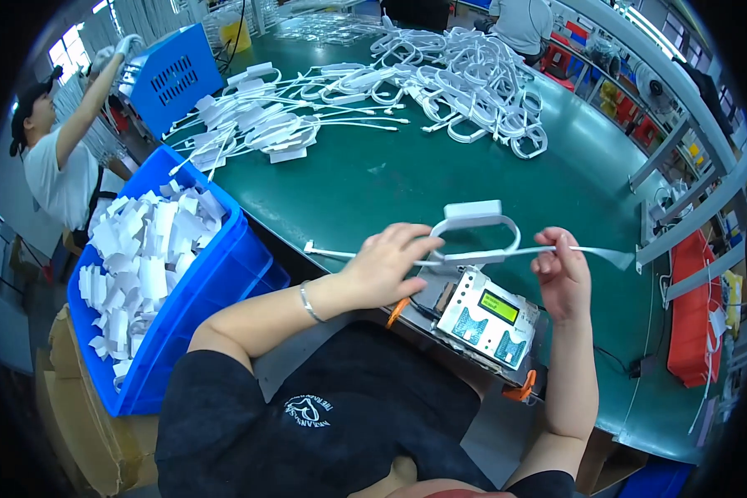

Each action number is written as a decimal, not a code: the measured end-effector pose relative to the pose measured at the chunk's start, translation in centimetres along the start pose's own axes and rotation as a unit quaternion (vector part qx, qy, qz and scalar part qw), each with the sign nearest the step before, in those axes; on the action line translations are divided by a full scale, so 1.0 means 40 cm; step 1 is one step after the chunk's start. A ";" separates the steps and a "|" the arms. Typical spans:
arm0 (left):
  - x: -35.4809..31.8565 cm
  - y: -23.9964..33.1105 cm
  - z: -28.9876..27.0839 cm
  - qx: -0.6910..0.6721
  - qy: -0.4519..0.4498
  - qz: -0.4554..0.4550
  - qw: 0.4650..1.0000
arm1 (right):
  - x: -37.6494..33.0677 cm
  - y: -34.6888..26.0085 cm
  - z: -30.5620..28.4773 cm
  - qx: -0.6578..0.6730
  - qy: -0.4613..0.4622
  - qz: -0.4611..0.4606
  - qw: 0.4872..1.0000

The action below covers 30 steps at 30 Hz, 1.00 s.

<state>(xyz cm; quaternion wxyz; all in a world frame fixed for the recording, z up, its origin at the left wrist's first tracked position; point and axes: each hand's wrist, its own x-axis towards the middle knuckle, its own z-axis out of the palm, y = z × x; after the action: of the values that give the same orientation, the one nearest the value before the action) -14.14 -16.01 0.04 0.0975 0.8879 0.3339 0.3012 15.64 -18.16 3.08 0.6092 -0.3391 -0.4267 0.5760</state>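
A white cable [510, 222], looped into a coil with white paper sleeves around it, is in front of me over the green table. My left hand [388, 267] lies at the coil's left side, thumb and fingers apart, with the cable's connector end [310, 247] sticking out past it to the left. With thumb and fingers pinched together, my right hand [563, 270] grips the cable's other stretch, whose far end is blurred at the right. Just below the coil sits a test device [490, 319] with a lit yellow-green display and teal circuit boards.
A blue bin [245, 266] full of white paper pieces stands at my left. Several sleeved cables [266, 124] and a heap of coiled cables [465, 75] cover the table's far side. Orange clamps [520, 388] flank the device. A red bin [693, 307] is at right; a co-worker [62, 158] stands far left.
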 end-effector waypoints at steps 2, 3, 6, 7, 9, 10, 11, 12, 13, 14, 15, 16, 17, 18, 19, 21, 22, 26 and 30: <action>-0.052 -0.056 -0.004 -0.070 -0.069 -0.091 0.991 | -0.037 -0.046 0.033 -0.006 0.076 -0.018 0.997; -0.074 -0.074 -0.019 -0.033 -0.085 -0.079 0.993 | -0.059 -0.065 0.028 -0.003 0.069 -0.049 0.996; -0.123 -0.100 -0.067 0.024 -0.093 -0.074 0.993 | -0.154 -0.138 -0.023 0.001 0.076 -0.156 0.985; -0.136 -0.118 -0.084 -0.007 -0.106 -0.071 0.992 | -0.204 -0.160 -0.045 0.025 0.089 -0.195 0.976; -0.160 -0.145 -0.135 -0.063 -0.136 -0.065 0.987 | -0.289 -0.191 -0.069 0.112 0.051 -0.247 0.961; -0.161 -0.138 -0.163 -0.106 -0.168 -0.086 0.976 | -0.338 -0.199 -0.071 0.172 0.009 -0.263 0.949; -0.154 -0.131 -0.188 -0.153 -0.204 -0.103 0.961 | -0.388 -0.205 -0.047 0.238 0.044 -0.287 0.927; -0.148 -0.132 -0.194 -0.207 -0.234 -0.098 0.945 | -0.417 -0.204 -0.046 0.227 0.006 -0.302 0.926; -0.135 -0.119 -0.212 -0.251 -0.261 -0.104 0.926 | -0.455 -0.199 -0.042 0.217 -0.030 -0.315 0.924; -0.125 -0.098 -0.232 -0.296 -0.292 -0.115 0.902 | -0.474 -0.186 -0.014 0.203 0.010 -0.314 0.927; -0.121 -0.098 -0.236 -0.353 -0.297 -0.099 0.882 | -0.481 -0.157 0.024 0.180 0.044 -0.298 0.936; -0.134 -0.104 -0.251 -0.402 -0.296 -0.052 0.865 | -0.457 -0.111 0.065 0.154 0.002 -0.250 0.956; -0.132 -0.118 -0.246 -0.460 -0.292 0.005 0.838 | -0.478 -0.063 0.037 0.083 -0.020 -0.203 0.976; -0.126 -0.120 -0.224 -0.507 -0.278 0.055 0.814 | -0.478 -0.017 0.071 -0.070 0.082 -0.140 0.984; -0.124 -0.100 -0.208 -0.545 -0.288 0.054 0.785 | -0.461 0.022 0.089 -0.171 0.063 -0.095 0.979; -0.125 -0.060 -0.153 -0.646 -0.254 0.066 0.717 | -0.440 0.091 0.132 -0.201 0.114 0.061 0.971; -0.121 -0.031 -0.114 -0.659 -0.234 0.019 0.714 | -0.436 0.119 0.136 -0.133 0.156 0.094 0.974; -0.113 0.122 -0.048 -0.678 -0.194 -0.238 0.668 | -0.427 0.171 0.145 0.002 0.253 0.125 0.959; -0.083 0.152 0.002 -0.375 -0.160 -0.029 0.913 | -0.429 0.198 0.153 0.031 0.280 0.090 0.955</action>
<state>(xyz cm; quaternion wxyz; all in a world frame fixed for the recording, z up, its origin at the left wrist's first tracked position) -12.84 -22.79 0.70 0.4840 0.8123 0.2019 0.2552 7.27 -34.81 -3.83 0.6602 -0.5049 -0.1886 0.5232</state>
